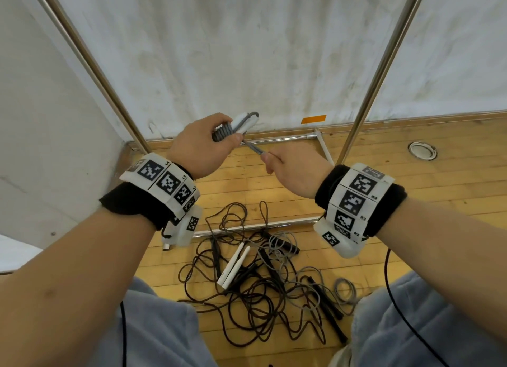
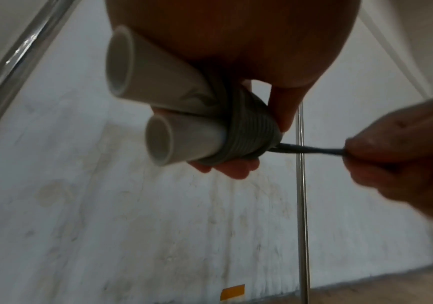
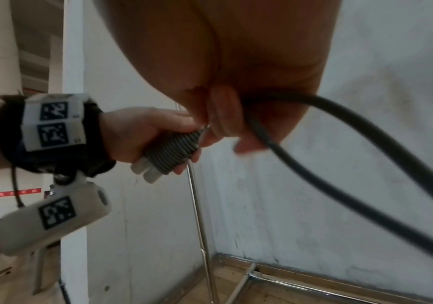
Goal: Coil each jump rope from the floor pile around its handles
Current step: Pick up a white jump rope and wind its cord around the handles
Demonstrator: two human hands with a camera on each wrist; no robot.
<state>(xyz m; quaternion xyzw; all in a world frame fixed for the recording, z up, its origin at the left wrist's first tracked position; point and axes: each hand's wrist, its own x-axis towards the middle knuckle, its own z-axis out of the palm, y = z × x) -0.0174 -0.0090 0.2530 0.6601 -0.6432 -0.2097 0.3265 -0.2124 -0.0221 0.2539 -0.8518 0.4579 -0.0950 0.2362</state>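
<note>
My left hand (image 1: 203,144) grips two white handles (image 2: 158,90) held side by side, with grey rope coiled (image 2: 249,131) tightly round them. The same coil (image 3: 174,149) shows in the right wrist view. A short stretch of grey rope (image 1: 253,148) runs taut from the coil to my right hand (image 1: 293,166), which pinches it in curled fingers; the loose rope end (image 3: 340,164) loops past that hand. On the wooden floor below lies the pile of tangled jump ropes (image 1: 260,290), dark and grey, with a pair of white handles (image 1: 233,265) and several black handles (image 1: 326,298).
A metal rack frame stands ahead: slanted poles (image 1: 378,73) at left and right, and base bars (image 1: 282,140) on the floor against a white wall. An orange tape strip (image 1: 313,119) marks the wall foot. A round floor fitting (image 1: 422,150) sits right. My knees flank the pile.
</note>
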